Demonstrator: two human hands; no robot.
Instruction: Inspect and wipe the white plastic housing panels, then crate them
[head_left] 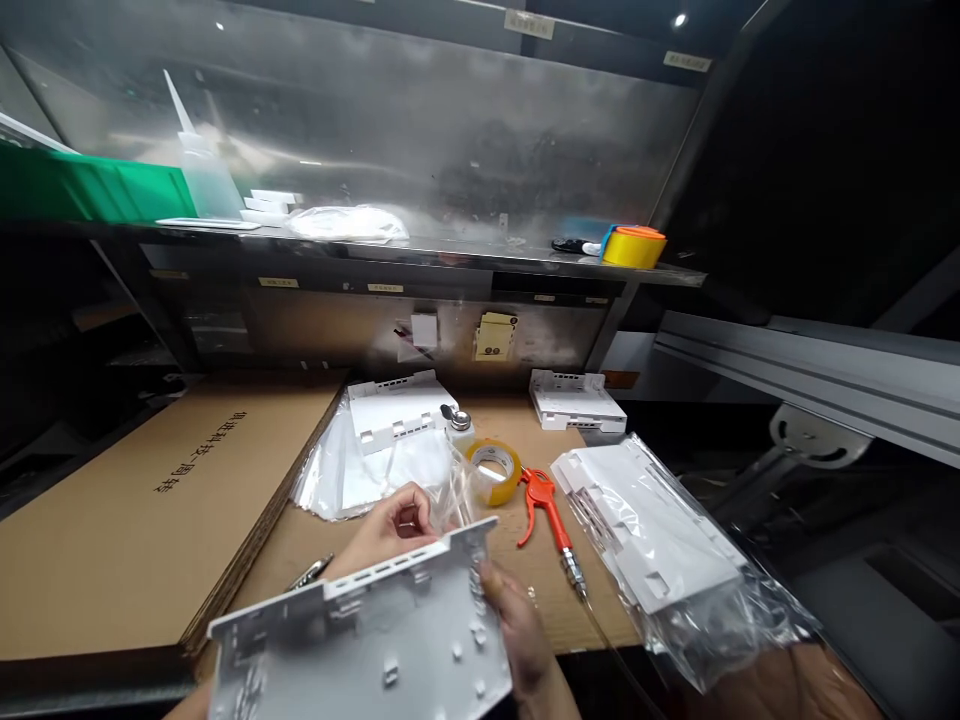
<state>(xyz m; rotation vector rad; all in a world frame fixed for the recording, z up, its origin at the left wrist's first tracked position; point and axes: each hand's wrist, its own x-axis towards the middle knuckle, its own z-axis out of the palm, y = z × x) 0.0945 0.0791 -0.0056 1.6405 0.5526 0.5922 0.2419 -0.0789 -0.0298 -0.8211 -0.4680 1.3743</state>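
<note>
A white plastic housing panel [375,625] is tilted up in front of me, its inner side with small posts and clips facing me. My right hand [521,630] grips its right edge, thumb on the near side. Behind the upper edge, my left hand [390,520] is closed, fingers curled and pinched together close to the rim. Whatever those fingertips hold, if anything, is hidden. Just beyond lie clear plastic bags [360,470] and a roll of yellow tape [495,470]. An orange air blow gun [547,505] rests to the right with its hose trailing forward.
Stacked cardboard sheets [150,520] cover the left side. More white housings stand at the back [397,410] and back right [577,400]; a bagged one [652,530] lies at right. A metal shelf [450,255] above carries a squeeze bottle [206,175], a green bin [97,190] and yellow tape [634,248].
</note>
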